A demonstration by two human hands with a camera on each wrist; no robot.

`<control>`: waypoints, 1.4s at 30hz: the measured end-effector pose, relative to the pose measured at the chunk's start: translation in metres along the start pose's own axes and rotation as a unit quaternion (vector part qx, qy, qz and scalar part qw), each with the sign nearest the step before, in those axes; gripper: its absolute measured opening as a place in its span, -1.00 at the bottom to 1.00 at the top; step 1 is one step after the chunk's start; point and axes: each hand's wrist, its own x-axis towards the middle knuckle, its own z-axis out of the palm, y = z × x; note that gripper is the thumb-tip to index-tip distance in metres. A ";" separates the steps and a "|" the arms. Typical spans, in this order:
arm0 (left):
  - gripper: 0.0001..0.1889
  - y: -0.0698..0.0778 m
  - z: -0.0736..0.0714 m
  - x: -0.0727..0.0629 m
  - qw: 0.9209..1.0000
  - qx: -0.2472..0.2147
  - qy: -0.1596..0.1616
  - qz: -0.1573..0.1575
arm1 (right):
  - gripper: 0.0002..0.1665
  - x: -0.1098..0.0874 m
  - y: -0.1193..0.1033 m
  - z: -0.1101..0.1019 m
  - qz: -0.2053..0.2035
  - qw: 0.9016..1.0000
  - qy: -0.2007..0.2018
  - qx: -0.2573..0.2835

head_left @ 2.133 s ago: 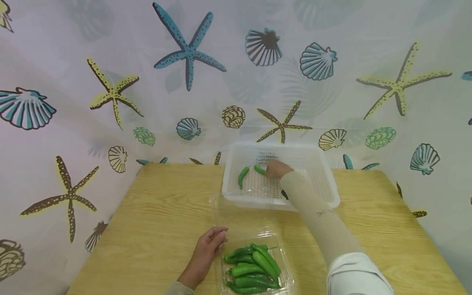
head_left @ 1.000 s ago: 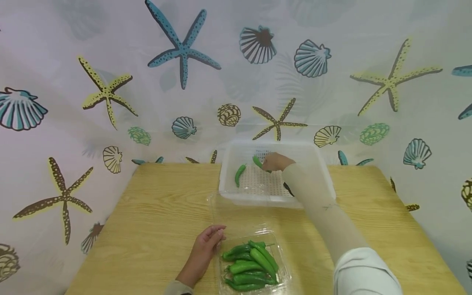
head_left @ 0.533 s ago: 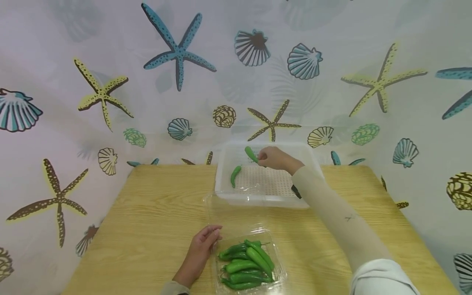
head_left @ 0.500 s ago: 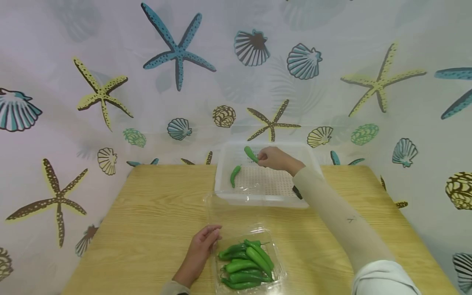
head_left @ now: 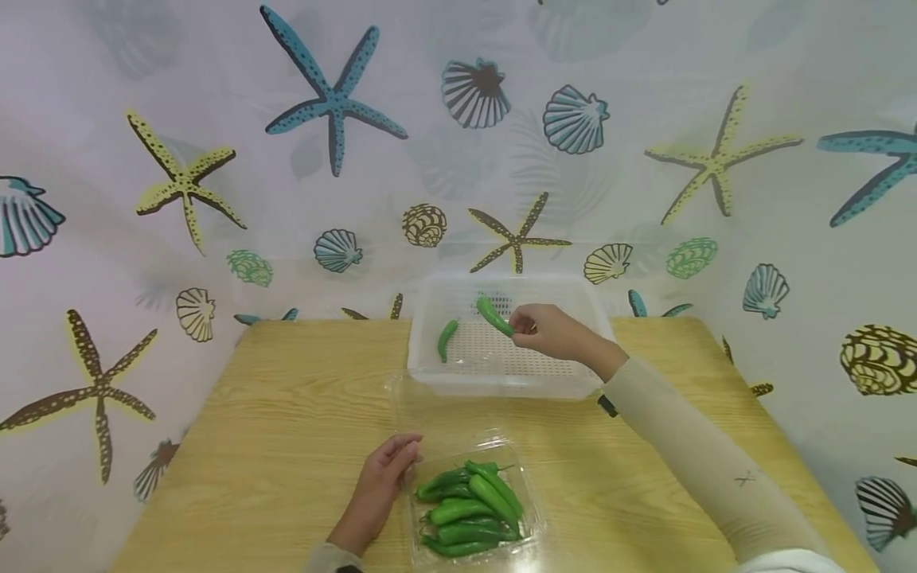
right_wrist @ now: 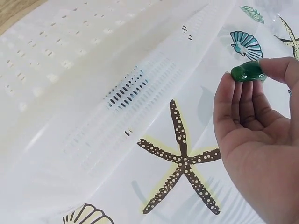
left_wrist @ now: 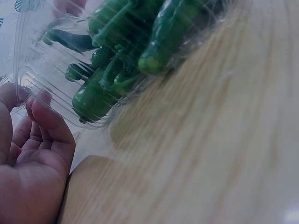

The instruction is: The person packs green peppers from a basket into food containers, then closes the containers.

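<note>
My right hand (head_left: 552, 330) pinches a green chili pepper (head_left: 493, 313) by one end, raised over the white basket (head_left: 494, 386). In the right wrist view this pepper (right_wrist: 247, 71) sits between thumb and fingertips, seen nearly end-on. Another green pepper (head_left: 447, 341) lies at the left side of the basket. With thumb and fingers at its left rim, my left hand (head_left: 376, 485) holds the clear plastic clamshell box (head_left: 533, 509). Several green peppers (head_left: 469, 509) lie piled inside it. The left wrist view shows the fingertips (left_wrist: 44, 109) at the box's edge.
The box's clear lid (head_left: 444, 406) lies folded back toward the basket, its far edge overlapping the basket's front in this view. Wooden table (head_left: 286, 422) extends on both sides. A curtain (head_left: 401, 175) printed with starfish and shells hangs behind and around it.
My right hand has lifted the pepper from the basket floor and drawn it back toward me. The left hand keeps its hold on the box. The head view has shifted slightly right.
</note>
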 end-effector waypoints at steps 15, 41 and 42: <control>-0.55 0.003 -0.002 -0.001 1.000 -0.004 0.004 -0.009 | -0.85 -0.041 -0.019 0.006 -0.064 0.998 0.023 -0.003; -0.52 -0.004 -0.004 0.004 1.000 -0.011 -0.002 -0.014 | -0.84 -0.088 -0.043 0.080 -0.141 0.986 -0.080 -0.037; -0.52 -0.005 -0.005 0.004 1.000 -0.010 -0.001 -0.012 | -0.84 -0.088 -0.043 0.083 -0.140 0.986 -0.085 -0.034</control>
